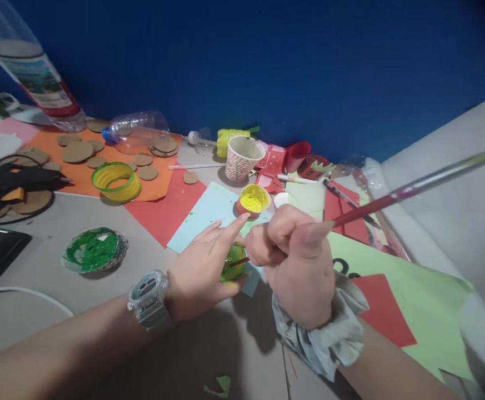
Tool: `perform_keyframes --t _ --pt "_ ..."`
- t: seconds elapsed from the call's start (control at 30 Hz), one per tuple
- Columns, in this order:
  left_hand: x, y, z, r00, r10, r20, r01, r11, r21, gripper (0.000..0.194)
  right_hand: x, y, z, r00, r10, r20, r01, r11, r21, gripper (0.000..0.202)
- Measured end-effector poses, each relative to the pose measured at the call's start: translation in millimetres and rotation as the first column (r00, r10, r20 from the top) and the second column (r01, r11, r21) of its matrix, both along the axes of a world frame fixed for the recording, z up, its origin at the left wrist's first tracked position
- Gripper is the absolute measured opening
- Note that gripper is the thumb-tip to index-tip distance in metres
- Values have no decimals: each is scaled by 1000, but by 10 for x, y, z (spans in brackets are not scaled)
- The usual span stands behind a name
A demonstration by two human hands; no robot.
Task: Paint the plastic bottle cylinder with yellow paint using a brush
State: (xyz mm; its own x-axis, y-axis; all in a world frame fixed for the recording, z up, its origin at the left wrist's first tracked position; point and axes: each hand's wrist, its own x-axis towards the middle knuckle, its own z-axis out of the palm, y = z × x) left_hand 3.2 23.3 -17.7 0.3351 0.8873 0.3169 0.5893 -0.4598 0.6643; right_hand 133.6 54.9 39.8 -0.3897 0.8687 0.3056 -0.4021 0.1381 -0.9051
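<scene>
My right hand point(296, 261) is closed around a long red-handled paintbrush point(413, 189), whose tip points down-left onto a small green-yellow painted piece point(231, 265). That piece sits under my left hand point(203, 269), pinched between thumb and fingers with the index finger stretched out. A grey watch point(148, 291) is on my left wrist and a grey scrunchie point(329, 339) on the right. Just beyond the hands stands a small pot of yellow paint point(254, 200) on light blue paper point(209, 214).
A dish of green paint point(94, 250) lies to the left. Behind are a yellow tape ring point(115, 180), cardboard discs on orange paper point(78, 151), a paper cup point(242, 157), plastic bottles point(138, 129), a glue gun point(13, 180). Red and green sheets point(417, 311) lie at right.
</scene>
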Motion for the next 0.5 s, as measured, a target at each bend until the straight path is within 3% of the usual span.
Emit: perform_keyframes --t 0.1,0.5 --pt "-5 7 -11 1000 -11 -5 11 1000 5 77 -12 -11 -22 999 8 -49 -8 1000 -1 42" --pt "5 2 18 994 -86 -73 83 996 -44 35 24 -77 -88 999 33 35 -35 999 42 41"
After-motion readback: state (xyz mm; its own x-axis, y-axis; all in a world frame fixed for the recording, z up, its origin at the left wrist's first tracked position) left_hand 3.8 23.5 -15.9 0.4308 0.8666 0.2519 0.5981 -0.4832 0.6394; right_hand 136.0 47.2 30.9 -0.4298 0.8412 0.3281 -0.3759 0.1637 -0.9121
